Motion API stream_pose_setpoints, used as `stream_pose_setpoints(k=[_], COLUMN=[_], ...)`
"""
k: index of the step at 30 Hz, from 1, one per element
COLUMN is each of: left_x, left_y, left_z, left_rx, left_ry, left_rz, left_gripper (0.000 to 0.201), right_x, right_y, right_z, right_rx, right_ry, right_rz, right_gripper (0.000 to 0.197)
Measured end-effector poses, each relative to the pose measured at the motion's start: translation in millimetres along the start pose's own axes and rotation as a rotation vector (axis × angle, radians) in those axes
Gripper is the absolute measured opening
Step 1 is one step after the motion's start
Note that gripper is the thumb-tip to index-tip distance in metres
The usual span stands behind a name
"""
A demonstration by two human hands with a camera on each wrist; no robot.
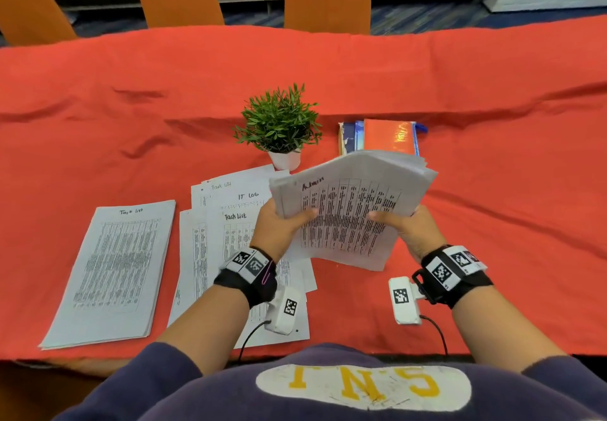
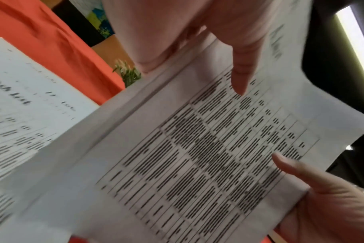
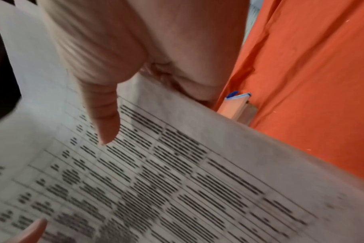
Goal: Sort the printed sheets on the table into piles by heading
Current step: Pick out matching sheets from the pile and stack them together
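1. Hands first: the left hand [image 1: 279, 223] and right hand [image 1: 405, 228] both clasp a thick stack of sheets [image 1: 348, 210] above the bench [image 1: 131, 108], thumbs pressed on top.
2. Sheets could fan out and slide from that stack, since it is tilted and its far edges already splay.
3. Its scrawled heading is hard to read, so it could be misfiled; a neat Task List pile [image 1: 115, 269] lies at eight o'clock, a loose mixed spread [image 1: 226, 220] between.
4. Only the head view shows those piles and the potted plant [image 1: 279, 125] at twelve; the left wrist view shows the thumb [image 2: 239, 72] close up.

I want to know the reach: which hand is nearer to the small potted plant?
Left. The left hand holds the held stack just below the potted plant; the right hand grips its far side.
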State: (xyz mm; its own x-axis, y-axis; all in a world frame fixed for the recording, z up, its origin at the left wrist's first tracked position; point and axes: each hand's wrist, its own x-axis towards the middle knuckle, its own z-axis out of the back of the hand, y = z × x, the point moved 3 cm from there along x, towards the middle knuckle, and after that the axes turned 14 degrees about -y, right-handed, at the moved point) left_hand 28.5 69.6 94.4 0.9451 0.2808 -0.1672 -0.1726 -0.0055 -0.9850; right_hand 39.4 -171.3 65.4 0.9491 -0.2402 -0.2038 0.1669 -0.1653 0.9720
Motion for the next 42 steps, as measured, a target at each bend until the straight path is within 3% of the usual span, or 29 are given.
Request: stream_pose_setpoints(k=[4, 9, 12, 13, 15, 18, 21, 24, 27, 30, 35, 40, 42], left_x=[0.7, 13.0, 25.6, 28.4, 31.4, 24.5, 16.3, 22.1, 33.2, 35.8, 27.5, 20.8, 18.9], left_y=[8.4, -7.2, -16.3, -18.4, -18.9, -17.6, -16.7, -11.9, -1.8, 9.8, 33.5, 52.8, 53.8], left_z=[-7.6, 0.4, 13.2, 14.0, 9.4, -5.1, -15.2, 1.4, 31.9, 46.5, 41.6, 46.6, 44.0], left_rx=[0.041, -0.08, -0.347, -0.428, -0.581, -0.676, -0.641, -0.6, -0.488, -0.202, 0.154, 0.141, 0.13], left_ry=[-0.022, -0.171, -0.221, -0.214, -0.177, -0.125, -0.092, -0.215, -0.306, -0.254, -0.122, -0.185, -0.181], left_rz=[0.043, 0.054, 0.171, 0.212, 0.28, 0.353, 0.328, 0.302, 0.297, 0.221, 0.076, 0.131, 0.135], left_gripper=[0.015, 0.022, 0.05, 0.055, 0.052, 0.056, 0.053, 0.042, 0.05, 0.024, 0.027, 0.042, 0.047], right_x=[2.6, 8.7, 9.5, 10.8, 11.0, 6.6, 4.5, 9.4, 18.1, 24.9, 28.3, 19.6, 17.6], right_y=[-22.2, -32.9, -37.6, -39.2, -36.5, -25.3, -18.1, -12.5, -11.0, -11.4, -13.7, -30.0, -39.7], right_z=[-2.2, 14.7, 31.2, 33.6, 28.8, 9.0, -0.6, 13.5, 40.1, 54.2, 51.7, 52.7, 52.9], right_rx=[-0.101, -0.14, -0.088, -0.004, 0.212, 0.395, 0.417, 0.341, 0.261, 0.168, 0.09, -0.107, -0.143], right_ry=[0.044, -0.018, -0.065, -0.075, -0.044, -0.026, -0.059, -0.128, -0.172, -0.151, -0.089, -0.034, -0.049], right_rz=[-0.019, -0.13, -0.197, -0.226, -0.283, -0.329, -0.333, -0.274, -0.193, -0.095, -0.011, -0.032, -0.076], right_gripper=[0.048, 0.032, 0.074, 0.08, 0.072, 0.041, 0.043, 0.044, 0.046, 0.058, 0.076, 0.064, 0.071])
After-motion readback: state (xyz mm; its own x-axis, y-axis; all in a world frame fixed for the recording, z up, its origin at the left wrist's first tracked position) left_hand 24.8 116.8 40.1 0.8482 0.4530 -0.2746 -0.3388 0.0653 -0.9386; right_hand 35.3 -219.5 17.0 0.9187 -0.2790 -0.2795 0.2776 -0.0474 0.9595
